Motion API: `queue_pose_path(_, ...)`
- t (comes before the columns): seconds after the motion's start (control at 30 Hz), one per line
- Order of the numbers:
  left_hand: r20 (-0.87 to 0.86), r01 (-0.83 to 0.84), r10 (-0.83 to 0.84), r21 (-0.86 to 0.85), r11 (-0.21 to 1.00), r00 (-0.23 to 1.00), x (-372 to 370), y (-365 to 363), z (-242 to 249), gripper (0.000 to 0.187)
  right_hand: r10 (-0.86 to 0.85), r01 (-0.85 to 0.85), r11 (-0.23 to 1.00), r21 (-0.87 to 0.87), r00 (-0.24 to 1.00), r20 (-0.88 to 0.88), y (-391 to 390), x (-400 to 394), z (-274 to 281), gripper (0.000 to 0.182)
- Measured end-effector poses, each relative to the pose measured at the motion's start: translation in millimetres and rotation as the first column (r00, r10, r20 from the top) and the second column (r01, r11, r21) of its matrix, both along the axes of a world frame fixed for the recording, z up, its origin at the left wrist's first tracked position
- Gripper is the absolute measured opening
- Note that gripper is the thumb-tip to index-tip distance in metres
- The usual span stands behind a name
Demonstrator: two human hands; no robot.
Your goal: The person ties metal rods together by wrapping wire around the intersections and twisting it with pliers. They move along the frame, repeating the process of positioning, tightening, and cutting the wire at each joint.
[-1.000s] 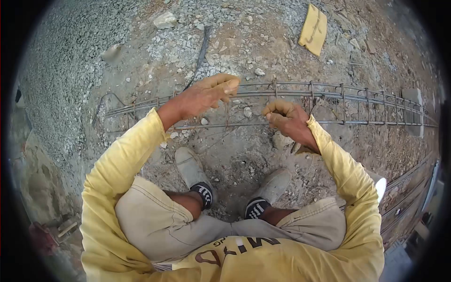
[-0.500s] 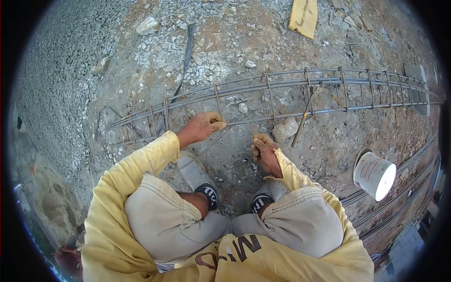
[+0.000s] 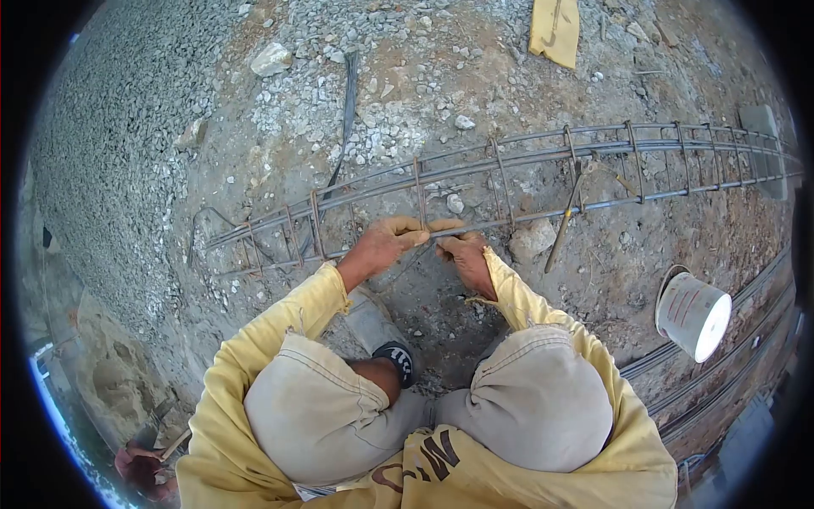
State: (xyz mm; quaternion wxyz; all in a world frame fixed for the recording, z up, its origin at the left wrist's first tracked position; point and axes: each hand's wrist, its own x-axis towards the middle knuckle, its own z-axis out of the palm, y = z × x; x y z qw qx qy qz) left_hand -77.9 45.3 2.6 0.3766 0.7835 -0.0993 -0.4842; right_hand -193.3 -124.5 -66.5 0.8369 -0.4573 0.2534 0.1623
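Observation:
A long rebar cage of thin steel bars with square stirrups lies across the ground in front of me. At its near bar, beside a stirrup, my left hand has its fingers pinched together. My right hand is just right of it at the same joint, fingers curled round the near bar. Any thin wire between the fingertips is too small to make out. Pincers with long handles rest against the cage to the right of my right hand.
A white bucket lies tipped at the right, near long bars on the ground. Gravel covers the left side. A stone sits by the cage, and a yellow piece lies beyond it. Another person is at lower left.
My right hand has moved up and left to the near bar, beside my left hand. The view has shifted slightly, and more of the person at lower left shows.

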Motion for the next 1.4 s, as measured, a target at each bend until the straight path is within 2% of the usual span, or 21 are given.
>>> queue_pose_path(0.03, -0.036, -0.01, 0.01, 0.013, 1.0, 0.999, -0.5, 1.7, -1.6, 0.031, 0.01, -0.01, 1.0, 0.012, 1.0, -0.001, 0.5, -0.8, 0.5, 0.025)
queue_pose_path(0.13, -0.082, -0.124, 0.116, -0.104, 0.987, 0.99, -4.9, 6.3, -14.9, 0.032, -0.055, 0.057, 0.98, 0.19, 0.998, -0.018, 1.2, -2.3, -8.1, 0.023)
queue_pose_path(0.23, 0.115, -0.242, 0.256, -0.123, 0.963, 0.96, -20.7, 0.4, -7.8, 0.038, -0.022, 0.02, 0.989, 0.149, 1.0, 0.006, 2.5, -1.6, -13.1, 0.022)
queue_pose_path(0.33, 0.188, -0.187, 0.212, -0.142, 0.972, 0.959, -23.5, -1.9, 0.3, 0.043, -0.001, 0.006, 0.994, 0.109, 0.999, -0.054, 3.8, 0.9, -10.0, 0.024)
queue_pose_path(0.43, 0.258, -0.14, 0.191, -0.205, 0.969, 0.947, -26.8, 0.5, -6.6, 0.036, 0.003, -0.002, 0.998, 0.07, 1.0, -0.013, 4.5, 0.5, -3.1, 0.026)
queue_pose_path(0.53, 0.182, -0.173, 0.228, -0.276, 0.946, 0.957, -27.2, 1.6, -9.6, 0.029, 0.051, -0.051, 0.999, -0.003, 0.996, 0.071, 5.2, -5.9, 1.0, 0.029)
queue_pose_path(0.63, 0.221, -0.198, 0.256, -0.254, 0.947, 0.941, -31.3, 0.1, -8.2, 0.02, -0.083, 0.115, 0.956, -0.27, 0.989, 0.126, 23.1, -8.4, 22.8, 0.032)
queue_pose_path(0.73, 0.436, -0.056, 0.158, -0.237, 0.97, 0.886, -31.3, 2.1, -8.7, 0.017, 0.103, -0.095, 0.868, -0.487, 0.995, -0.011, 22.5, -7.2, 15.0, 0.031)
queue_pose_path(0.83, 0.673, 0.159, 0.044, -0.236, 0.959, 0.739, -27.7, 5.9, -8.6, 0.015, 0.288, -0.086, 0.635, -0.767, 0.949, 0.132, 20.0, -8.9, -1.5, 0.027)
queue_pose_path(0.93, 0.763, 0.317, -0.068, -0.184, 0.93, 0.643, -30.3, 15.0, -1.7, 0.019, 0.298, -0.013, 0.646, -0.763, 0.925, 0.237, 20.3, -10.3, 1.2, 0.023)
queue_pose_path(1.03, 0.83, 0.437, -0.09, -0.194, 0.878, 0.551, -27.3, 21.4, 2.0, 0.022, 0.41, -0.019, 0.56, -0.828, 0.875, 0.257, 18.0, -11.5, -5.7, 0.021)
queue_pose_path(1.13, 0.75, 0.444, -0.172, -0.176, 0.878, 0.638, -21.8, 21.9, 12.3, 0.02, 0.414, 0.029, 0.546, -0.837, 0.859, 0.3, 18.3, -14.1, -6.0, 0.021)
queue_pose_path(1.23, 0.647, 0.365, -0.179, -0.166, 0.916, 0.742, -25.1, 19.7, 6.2, 0.027, 0.348, -0.079, 0.633, -0.77, 0.918, 0.193, 18.8, -12.6, -3.6, 0.021)
queue_pose_path(1.33, 0.613, 0.286, -0.128, -0.167, 0.943, 0.779, -26.2, 13.8, 4.2, 0.03, 0.4, -0.182, 0.613, -0.769, 0.911, 0.103, 17.6, -9.3, -10.1, 0.021)
queue_pose_path(1.4, 0.486, 0.146, -0.084, -0.092, 0.985, 0.87, -24.8, 8.3, 9.0, 0.032, 0.405, -0.163, 0.623, -0.765, 0.904, 0.138, 14.7, -9.4, -4.8, 0.021)
